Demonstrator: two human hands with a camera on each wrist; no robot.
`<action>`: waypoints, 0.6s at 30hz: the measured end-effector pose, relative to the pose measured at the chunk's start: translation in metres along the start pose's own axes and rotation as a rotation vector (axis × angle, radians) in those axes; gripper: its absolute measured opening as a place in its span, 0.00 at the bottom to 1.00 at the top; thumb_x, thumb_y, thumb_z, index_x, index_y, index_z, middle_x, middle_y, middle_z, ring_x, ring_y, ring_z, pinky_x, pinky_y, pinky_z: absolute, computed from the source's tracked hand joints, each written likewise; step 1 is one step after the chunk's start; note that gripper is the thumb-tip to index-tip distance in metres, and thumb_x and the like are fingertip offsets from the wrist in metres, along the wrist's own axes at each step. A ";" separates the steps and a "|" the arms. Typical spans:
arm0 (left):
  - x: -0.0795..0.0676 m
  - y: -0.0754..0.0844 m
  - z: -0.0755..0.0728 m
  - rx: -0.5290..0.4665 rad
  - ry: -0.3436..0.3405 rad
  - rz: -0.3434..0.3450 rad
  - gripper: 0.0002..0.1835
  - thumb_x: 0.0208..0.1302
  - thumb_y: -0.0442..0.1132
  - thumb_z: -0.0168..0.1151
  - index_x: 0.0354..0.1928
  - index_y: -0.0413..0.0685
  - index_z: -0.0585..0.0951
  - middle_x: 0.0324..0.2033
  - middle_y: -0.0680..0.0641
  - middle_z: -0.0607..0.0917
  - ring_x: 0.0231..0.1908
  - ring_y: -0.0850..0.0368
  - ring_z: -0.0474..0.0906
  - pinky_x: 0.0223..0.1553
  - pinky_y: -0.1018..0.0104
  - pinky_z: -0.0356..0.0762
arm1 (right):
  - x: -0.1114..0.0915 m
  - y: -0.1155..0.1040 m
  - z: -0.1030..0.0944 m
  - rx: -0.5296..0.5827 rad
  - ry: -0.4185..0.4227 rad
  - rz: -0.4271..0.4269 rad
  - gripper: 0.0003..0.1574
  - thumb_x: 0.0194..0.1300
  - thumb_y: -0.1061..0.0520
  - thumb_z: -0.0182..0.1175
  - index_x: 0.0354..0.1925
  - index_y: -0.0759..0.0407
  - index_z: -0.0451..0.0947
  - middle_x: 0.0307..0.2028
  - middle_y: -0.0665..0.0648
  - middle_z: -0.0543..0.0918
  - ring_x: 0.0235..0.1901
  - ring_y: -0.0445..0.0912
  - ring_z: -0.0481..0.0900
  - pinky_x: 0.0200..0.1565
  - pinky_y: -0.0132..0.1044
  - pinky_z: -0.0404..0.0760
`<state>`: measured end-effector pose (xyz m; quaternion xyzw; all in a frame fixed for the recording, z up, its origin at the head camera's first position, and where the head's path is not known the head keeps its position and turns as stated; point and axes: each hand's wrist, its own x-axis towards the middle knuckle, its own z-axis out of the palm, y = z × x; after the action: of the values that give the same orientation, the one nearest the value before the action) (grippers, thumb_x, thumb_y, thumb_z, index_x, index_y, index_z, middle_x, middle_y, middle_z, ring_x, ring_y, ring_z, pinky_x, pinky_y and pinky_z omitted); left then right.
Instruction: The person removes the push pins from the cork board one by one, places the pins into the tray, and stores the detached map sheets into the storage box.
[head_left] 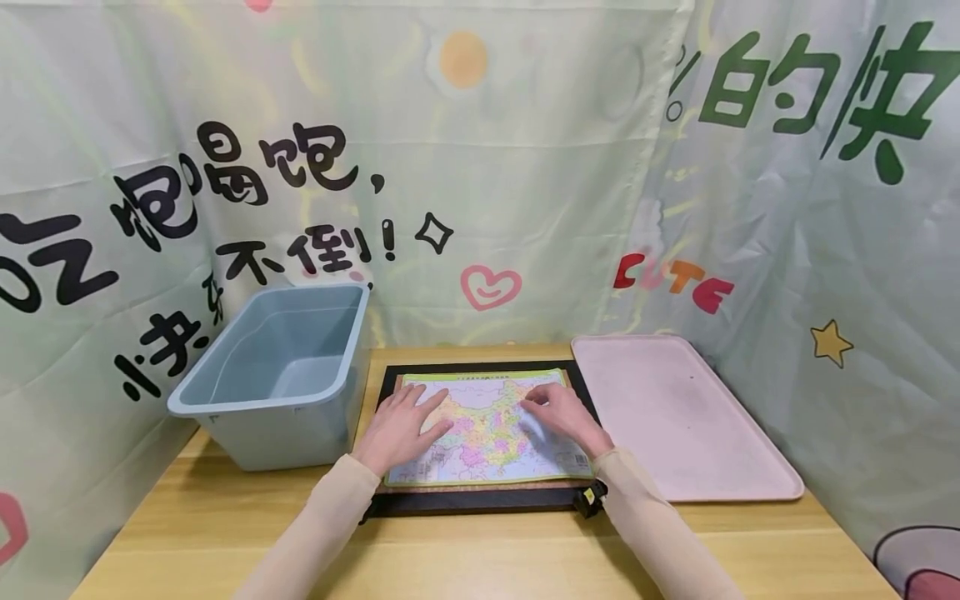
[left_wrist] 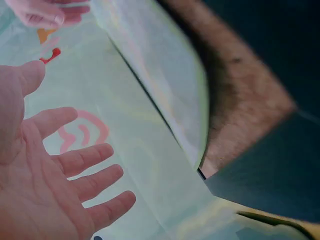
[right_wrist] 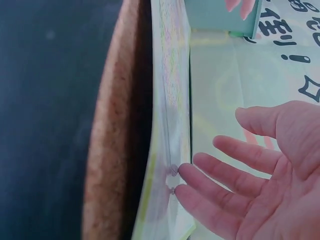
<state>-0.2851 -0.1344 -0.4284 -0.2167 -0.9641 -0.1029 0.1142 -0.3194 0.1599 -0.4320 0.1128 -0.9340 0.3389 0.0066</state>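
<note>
A colourful map sheet point(head_left: 480, 433) with a yellow-green border lies on a brown cork board point(right_wrist: 107, 135), on top of a black mat point(head_left: 480, 502). Over the map's left part is my left hand point(head_left: 397, 429), palm down with fingers spread. The left wrist view shows that hand point(left_wrist: 55, 185) holding nothing; whether it touches the map cannot be told. My right hand point(head_left: 558, 412) is at the map's upper right, its fingers loosely bent. In the right wrist view, two fingertips of the right hand point(right_wrist: 260, 185) touch the map's surface, with nothing held. The map's edge curves up off the cork.
A blue-grey plastic tub point(head_left: 300, 417) stands left of the mat on the wooden table point(head_left: 480, 554). To the right lies a pink tray point(head_left: 675, 417), close against the mat. A printed cloth point(head_left: 480, 183) hangs behind the table and along the sides.
</note>
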 end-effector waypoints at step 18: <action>-0.017 -0.006 0.001 -0.015 -0.158 0.095 0.31 0.72 0.61 0.51 0.72 0.61 0.67 0.69 0.36 0.68 0.70 0.33 0.60 0.65 0.33 0.59 | 0.026 0.003 0.007 0.334 -0.071 0.108 0.16 0.68 0.55 0.61 0.48 0.65 0.84 0.38 0.61 0.88 0.35 0.50 0.86 0.36 0.41 0.85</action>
<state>-0.2731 -0.1464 -0.4352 -0.2703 -0.9579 -0.0872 0.0411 -0.3453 0.1521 -0.4371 0.0739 -0.8690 0.4851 -0.0632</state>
